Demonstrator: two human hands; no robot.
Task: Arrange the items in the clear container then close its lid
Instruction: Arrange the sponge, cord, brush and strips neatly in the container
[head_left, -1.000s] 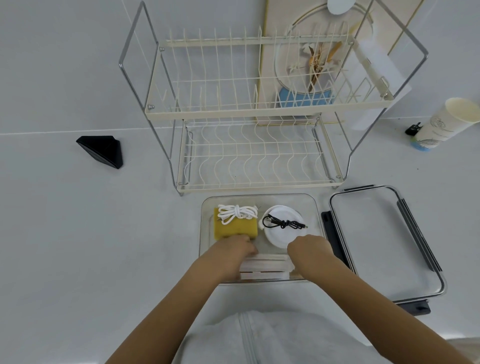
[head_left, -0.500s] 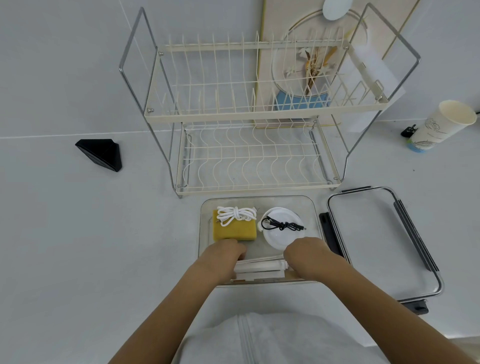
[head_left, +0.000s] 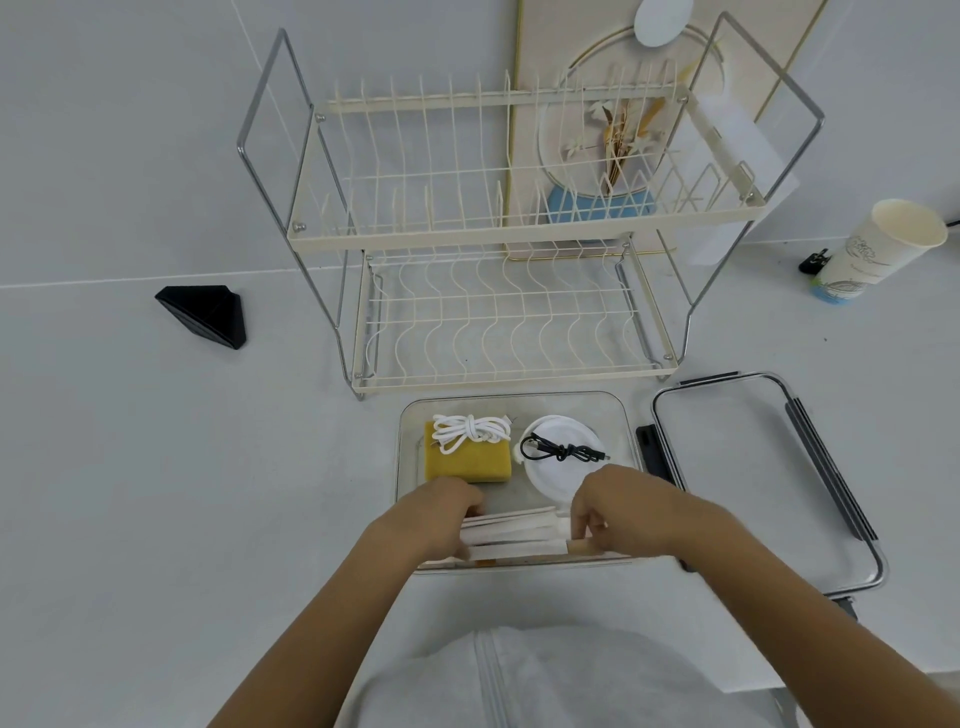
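Observation:
The clear container (head_left: 519, 402) sits open on the white counter in front of me. Inside at the back left lies a yellow sponge (head_left: 467, 462) with a coiled white cable (head_left: 470, 430) on top. To its right is a round white disc (head_left: 558, 470) carrying a black cable (head_left: 563, 451). Along the near side lie several paper-wrapped chopsticks (head_left: 514, 532). My left hand (head_left: 441, 512) holds their left end and my right hand (head_left: 623, 512) pinches their right end. The clear lid (head_left: 737, 467) with dark clasps lies flat to the right of the container.
A two-tier cream wire dish rack (head_left: 498, 249) stands just behind the container. A black wedge-shaped object (head_left: 205, 314) lies at the left. A paper cup (head_left: 878, 249) stands at the far right. A framed picture (head_left: 613, 130) leans on the wall behind the rack.
Both hands have stayed on the wrapped chopsticks at the container's near side; my right fingers have shifted slightly and now pinch the right end, showing a wooden tip.

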